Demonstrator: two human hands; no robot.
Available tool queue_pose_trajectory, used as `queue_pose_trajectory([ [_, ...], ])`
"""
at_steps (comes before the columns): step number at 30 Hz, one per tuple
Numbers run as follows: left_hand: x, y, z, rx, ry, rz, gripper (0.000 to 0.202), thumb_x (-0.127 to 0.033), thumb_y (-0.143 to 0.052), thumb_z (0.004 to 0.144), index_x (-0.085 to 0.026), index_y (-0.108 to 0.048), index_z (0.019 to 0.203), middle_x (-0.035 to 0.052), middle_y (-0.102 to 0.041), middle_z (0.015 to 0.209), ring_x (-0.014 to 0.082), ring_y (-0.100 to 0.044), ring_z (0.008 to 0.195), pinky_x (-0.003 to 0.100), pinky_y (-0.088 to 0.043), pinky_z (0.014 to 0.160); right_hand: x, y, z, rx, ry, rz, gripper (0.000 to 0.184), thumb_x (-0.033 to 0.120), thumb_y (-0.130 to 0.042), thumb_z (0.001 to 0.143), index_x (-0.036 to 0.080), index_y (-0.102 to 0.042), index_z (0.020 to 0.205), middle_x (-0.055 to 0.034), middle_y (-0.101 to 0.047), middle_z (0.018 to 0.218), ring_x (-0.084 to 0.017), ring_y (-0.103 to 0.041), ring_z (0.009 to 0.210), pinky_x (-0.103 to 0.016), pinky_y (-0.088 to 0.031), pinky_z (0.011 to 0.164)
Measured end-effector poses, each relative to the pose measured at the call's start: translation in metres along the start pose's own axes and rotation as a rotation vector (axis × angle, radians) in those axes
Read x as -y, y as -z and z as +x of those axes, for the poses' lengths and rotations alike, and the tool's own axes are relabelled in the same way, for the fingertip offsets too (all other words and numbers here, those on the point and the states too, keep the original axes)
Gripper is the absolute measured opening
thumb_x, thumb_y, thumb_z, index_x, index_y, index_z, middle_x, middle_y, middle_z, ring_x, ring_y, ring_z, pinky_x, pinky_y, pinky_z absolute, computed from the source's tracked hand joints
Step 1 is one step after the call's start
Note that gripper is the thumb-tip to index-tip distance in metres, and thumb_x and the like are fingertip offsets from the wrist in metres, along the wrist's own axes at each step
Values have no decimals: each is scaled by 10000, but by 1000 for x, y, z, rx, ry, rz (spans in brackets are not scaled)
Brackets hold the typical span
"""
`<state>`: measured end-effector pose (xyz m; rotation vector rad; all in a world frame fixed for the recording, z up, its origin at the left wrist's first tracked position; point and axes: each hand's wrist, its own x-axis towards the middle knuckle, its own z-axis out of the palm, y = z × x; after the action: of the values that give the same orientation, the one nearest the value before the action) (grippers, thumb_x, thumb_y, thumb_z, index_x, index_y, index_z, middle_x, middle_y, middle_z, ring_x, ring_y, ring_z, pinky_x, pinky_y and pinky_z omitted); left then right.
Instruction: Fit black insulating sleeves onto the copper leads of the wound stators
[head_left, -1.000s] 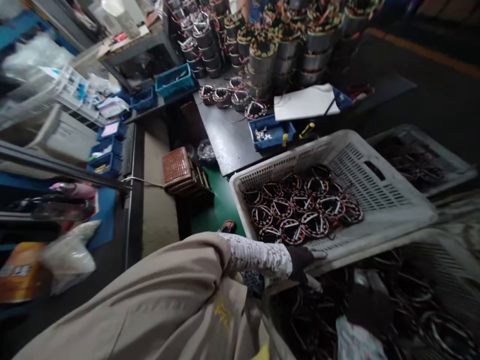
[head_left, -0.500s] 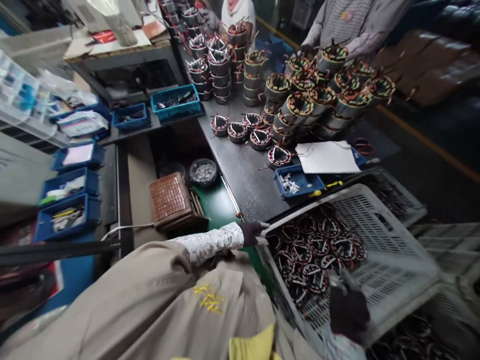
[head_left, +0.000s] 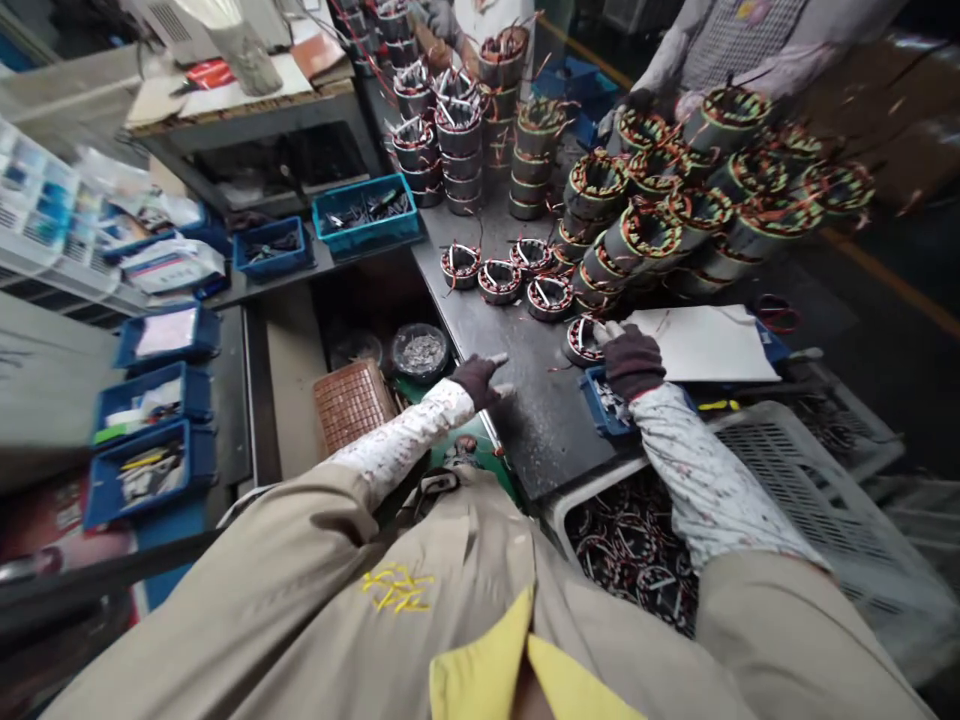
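Just right of the frame's centre, the right hand [head_left: 631, 362] has its fingertips at the wound ring [head_left: 582, 343]; whether they're clamped on it I can't tell. Mid-frame, the left hand [head_left: 478, 383] has its fingers apart. A careless drag might knock the wound ring against the blue tray [head_left: 598, 404] just beside it.

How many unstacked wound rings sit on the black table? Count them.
5: one ring at the right hand, four rings beyond it, before the stacks; more may hide behind those.
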<state>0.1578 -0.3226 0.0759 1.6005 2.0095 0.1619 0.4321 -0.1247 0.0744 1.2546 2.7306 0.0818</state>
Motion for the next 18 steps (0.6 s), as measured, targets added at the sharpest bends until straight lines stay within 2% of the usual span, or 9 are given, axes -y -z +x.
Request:
queue_pose_trajectory([
  [2, 5, 28, 52, -30, -18, 77, 809, -446, -771, 1159, -153, -569, 1886, 213, -762, 1732, 384, -651, 1715, 496, -417, 1519, 11, -2, 37, 85, 38, -30, 655, 195, -441, 1184, 126, -691, 1785, -265, -698, 1794, -426, -651, 1610, -594, -618, 1249],
  [5, 9, 58, 135, -57, -46, 143, 842, -410, -731, 1144, -64, -531, 1885, 269, -707, 1777, 401, -602, 1742, 523, -315, 1556, 22, -5, 80, 216, 126, -111, 681, 209, -484, 1196, 133, -599, 1862, -268, -598, 1888, -425, -675, 1593, -587, -608, 1249],
  [8, 14, 72, 206, -56, -102, 177, 965, -330, -759, 1035, -10, -474, 1900, 294, -679, 1796, 423, -583, 1745, 546, -257, 1566, 26, -6, 108, 272, 216, -132, 733, 128, -509, 1171, 89, -520, 1904, -286, -518, 1936, -425, -619, 1672, -593, -524, 1350],
  [10, 19, 73, 239, -6, -109, 197, 965, -292, -774, 976, 3, -525, 1860, 296, -735, 1725, 431, -639, 1687, 569, -247, 1563, 26, -4, 122, 279, 262, -91, 704, 107, -454, 1195, 46, -520, 1893, -289, -479, 1959, -419, -549, 1743, -591, -446, 1419],
  [13, 34, 69, 261, 89, -140, 215, 659, -262, -716, 1027, -12, -747, 1636, 280, -857, 1501, 411, -756, 1537, 578, -291, 1544, 32, 0, 145, 324, 272, -30, 699, 90, -388, 1213, 33, -504, 1900, -288, -454, 1973, -408, -488, 1804, -581, -421, 1445],
  [16, 53, 59, 256, 81, -250, 193, 490, -245, -685, 1084, -59, -807, 1521, 275, -866, 1461, 400, -762, 1526, 574, -347, 1522, 45, -1, 168, 391, 209, -27, 788, 93, -597, 1119, -4, -492, 1894, -341, -554, 1893, -437, -505, 1793, -579, -455, 1420],
  [18, 65, 51, 245, 100, -281, 192, 452, -231, -729, 1068, -84, -822, 1485, 265, -873, 1440, 407, -757, 1535, 577, -375, 1509, 55, -3, 178, 466, 126, -48, 770, 108, -746, 1017, -56, -644, 1762, -384, -661, 1773, -471, -585, 1709, -567, -514, 1351],
])
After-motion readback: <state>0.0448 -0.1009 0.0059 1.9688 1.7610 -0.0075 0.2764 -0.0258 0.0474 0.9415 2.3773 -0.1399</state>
